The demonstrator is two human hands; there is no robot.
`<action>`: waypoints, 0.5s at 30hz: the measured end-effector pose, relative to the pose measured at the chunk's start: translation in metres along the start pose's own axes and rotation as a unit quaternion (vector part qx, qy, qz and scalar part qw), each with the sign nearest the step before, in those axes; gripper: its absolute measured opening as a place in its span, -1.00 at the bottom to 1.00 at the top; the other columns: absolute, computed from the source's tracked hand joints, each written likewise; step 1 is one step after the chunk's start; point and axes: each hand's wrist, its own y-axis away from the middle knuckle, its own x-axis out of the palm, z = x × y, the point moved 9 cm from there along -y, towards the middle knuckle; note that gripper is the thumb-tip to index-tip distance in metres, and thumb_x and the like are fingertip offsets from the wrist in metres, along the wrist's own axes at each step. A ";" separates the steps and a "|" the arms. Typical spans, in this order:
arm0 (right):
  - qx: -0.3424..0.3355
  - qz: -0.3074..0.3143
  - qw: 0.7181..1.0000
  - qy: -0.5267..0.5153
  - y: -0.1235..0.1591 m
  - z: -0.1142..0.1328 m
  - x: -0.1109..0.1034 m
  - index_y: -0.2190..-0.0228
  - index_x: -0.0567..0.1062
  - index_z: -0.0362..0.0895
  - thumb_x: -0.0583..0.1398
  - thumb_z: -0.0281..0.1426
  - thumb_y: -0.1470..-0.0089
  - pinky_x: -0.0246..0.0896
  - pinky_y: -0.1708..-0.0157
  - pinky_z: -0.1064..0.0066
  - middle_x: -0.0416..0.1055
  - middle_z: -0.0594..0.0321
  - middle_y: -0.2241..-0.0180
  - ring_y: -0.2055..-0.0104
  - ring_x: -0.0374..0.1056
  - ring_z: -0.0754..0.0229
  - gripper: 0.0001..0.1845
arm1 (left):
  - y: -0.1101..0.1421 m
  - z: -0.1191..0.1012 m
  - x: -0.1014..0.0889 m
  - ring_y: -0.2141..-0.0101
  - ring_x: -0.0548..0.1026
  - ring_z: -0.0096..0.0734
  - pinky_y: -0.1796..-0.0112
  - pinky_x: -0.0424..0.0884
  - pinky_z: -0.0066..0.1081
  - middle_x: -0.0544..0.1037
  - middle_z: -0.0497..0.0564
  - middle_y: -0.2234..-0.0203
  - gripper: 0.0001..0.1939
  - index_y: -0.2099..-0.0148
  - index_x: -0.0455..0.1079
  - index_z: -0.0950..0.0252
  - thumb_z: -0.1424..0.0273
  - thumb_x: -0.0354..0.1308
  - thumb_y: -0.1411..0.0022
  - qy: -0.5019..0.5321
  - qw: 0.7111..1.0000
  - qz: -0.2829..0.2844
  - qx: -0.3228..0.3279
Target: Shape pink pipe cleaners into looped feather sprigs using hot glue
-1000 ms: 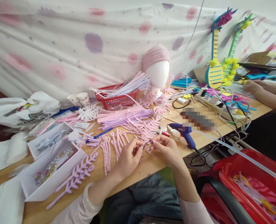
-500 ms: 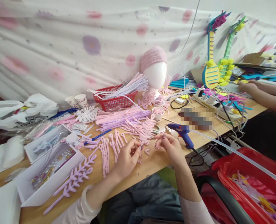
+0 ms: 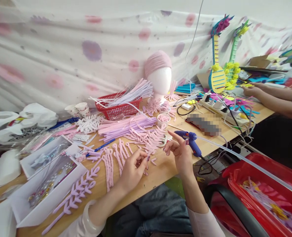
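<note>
Right hand (image 3: 181, 154) nearer glue gun (image 3: 193, 142), fingers (image 3: 177, 137) apart, barrel (image 3: 185, 134) leftward, left hand (image 3: 134, 167) grip unclear

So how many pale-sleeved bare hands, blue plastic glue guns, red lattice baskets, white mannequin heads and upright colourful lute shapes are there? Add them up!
Pale-sleeved left hand and right hand: 2
Blue plastic glue gun: 1
Red lattice basket: 1
White mannequin head: 1
Upright colourful lute shapes: 2
Total: 7

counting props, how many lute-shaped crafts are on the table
2: the yellow and blue lute-shaped craft beyond the white power strip, and the green, yellow-flowered one right of it. Others may be hidden.
</note>
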 end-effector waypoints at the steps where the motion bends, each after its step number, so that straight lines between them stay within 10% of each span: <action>1: -0.002 -0.009 1.000 -0.008 0.000 0.001 -0.002 0.03 0.47 -0.10 -0.07 0.01 -0.24 0.14 0.45 0.35 0.39 0.30 0.58 0.55 0.22 0.22 -0.43 | 0.000 -0.001 0.000 0.63 0.41 -0.54 0.53 0.35 -0.52 0.38 -0.17 0.60 -0.93 0.28 0.29 0.26 0.37 0.05 -0.24 0.000 1.000 0.000 0.001; 15: 0.011 -0.024 0.999 -0.041 -0.001 -0.002 -0.002 0.22 0.57 -0.13 0.01 -0.01 -0.22 0.10 0.48 0.38 0.37 0.30 0.63 0.56 0.22 0.26 -0.48 | 0.001 -0.002 0.000 0.63 0.41 -0.54 0.53 0.35 -0.52 0.38 -0.16 0.60 -0.91 0.29 0.29 0.26 0.35 0.06 -0.24 -0.002 1.000 0.000 0.002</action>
